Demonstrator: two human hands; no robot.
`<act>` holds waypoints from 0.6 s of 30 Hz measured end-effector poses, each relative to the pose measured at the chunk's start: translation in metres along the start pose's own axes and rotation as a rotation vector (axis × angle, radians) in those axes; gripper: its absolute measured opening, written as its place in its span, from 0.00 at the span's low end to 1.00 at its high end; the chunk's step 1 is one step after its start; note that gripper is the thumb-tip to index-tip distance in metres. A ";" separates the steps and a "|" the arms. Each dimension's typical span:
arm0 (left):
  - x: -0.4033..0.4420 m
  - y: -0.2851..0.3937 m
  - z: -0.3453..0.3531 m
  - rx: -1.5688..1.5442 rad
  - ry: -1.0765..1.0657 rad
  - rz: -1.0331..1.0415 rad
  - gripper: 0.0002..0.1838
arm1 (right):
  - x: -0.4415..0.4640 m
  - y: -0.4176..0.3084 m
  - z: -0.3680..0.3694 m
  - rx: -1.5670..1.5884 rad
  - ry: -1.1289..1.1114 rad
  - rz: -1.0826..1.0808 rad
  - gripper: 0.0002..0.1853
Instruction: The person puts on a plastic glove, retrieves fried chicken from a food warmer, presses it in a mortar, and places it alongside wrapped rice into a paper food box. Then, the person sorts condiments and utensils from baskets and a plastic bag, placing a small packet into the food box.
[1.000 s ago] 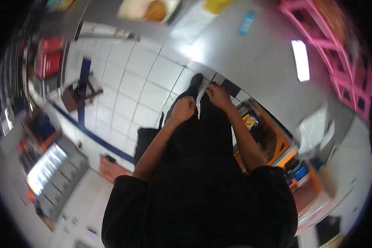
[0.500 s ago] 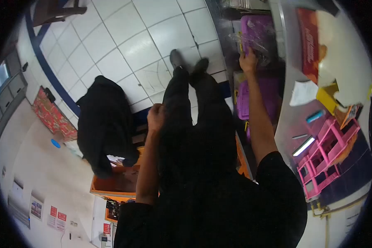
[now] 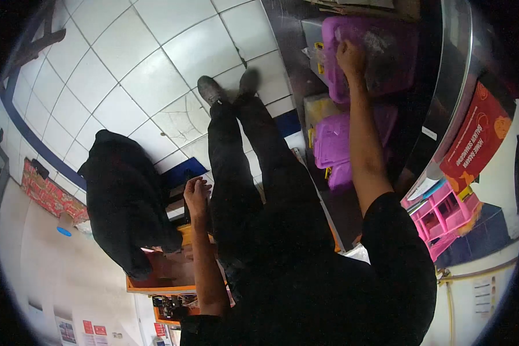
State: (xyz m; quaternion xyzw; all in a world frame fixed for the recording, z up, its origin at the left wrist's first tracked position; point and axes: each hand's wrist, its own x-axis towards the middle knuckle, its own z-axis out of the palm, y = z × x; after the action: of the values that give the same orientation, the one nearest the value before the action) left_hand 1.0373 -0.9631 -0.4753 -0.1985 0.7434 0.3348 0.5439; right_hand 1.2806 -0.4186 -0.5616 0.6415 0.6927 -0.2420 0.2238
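My right hand rests on the purple lid of a storage box under the steel counter, its fingers curled near the lid's left side. What it holds there, if anything, is too small to make out. Below it stands a second purple-lidded box with yellow clips. My left hand hangs beside my left leg, fingers loosely bent and apart, with nothing in it.
To the left a person in black bends over an orange-edged cabinet. White floor tiles lie ahead. On the right are the counter's steel edge, a red printed sheet and a pink rack.
My right hand has shifted up, from the upper box's edge onto its lid, which shows more fully. The plastic wrap there has moved. My left hand is lower, its fingers looser.
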 end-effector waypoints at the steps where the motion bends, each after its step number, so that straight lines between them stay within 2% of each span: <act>1: 0.000 0.008 0.005 0.015 -0.018 0.016 0.12 | 0.001 -0.001 -0.003 -0.075 -0.090 0.100 0.24; 4: -0.003 0.026 0.013 0.029 -0.060 0.036 0.13 | -0.007 0.023 0.033 -0.349 0.553 -0.034 0.29; 6: 0.000 0.033 0.017 -0.013 -0.071 0.025 0.13 | -0.024 0.020 0.016 -0.586 0.816 0.042 0.32; 8: 0.006 0.036 0.015 0.037 -0.078 0.054 0.13 | -0.031 0.017 0.000 -0.586 0.979 0.063 0.35; 9: 0.009 0.037 0.012 0.064 -0.083 0.067 0.13 | -0.031 0.025 -0.007 -0.468 1.008 0.046 0.37; 11: 0.018 0.032 0.006 0.016 -0.095 0.038 0.13 | -0.028 0.044 -0.013 -0.230 0.928 0.008 0.36; 13: 0.024 0.034 0.008 -0.010 -0.109 0.020 0.13 | -0.026 0.053 -0.010 0.009 0.708 -0.041 0.33; 16: 0.020 0.042 0.009 0.020 -0.114 0.007 0.13 | -0.020 0.045 -0.007 -0.265 0.243 0.158 0.23; 18: 0.017 0.047 0.009 0.063 -0.110 0.021 0.13 | -0.017 0.056 0.002 -0.338 0.254 0.215 0.22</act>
State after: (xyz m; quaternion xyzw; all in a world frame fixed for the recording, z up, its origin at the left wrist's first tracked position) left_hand 1.0068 -0.9226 -0.4794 -0.1546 0.7248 0.3274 0.5862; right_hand 1.3377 -0.4299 -0.5549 0.6904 0.6736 -0.0145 0.2636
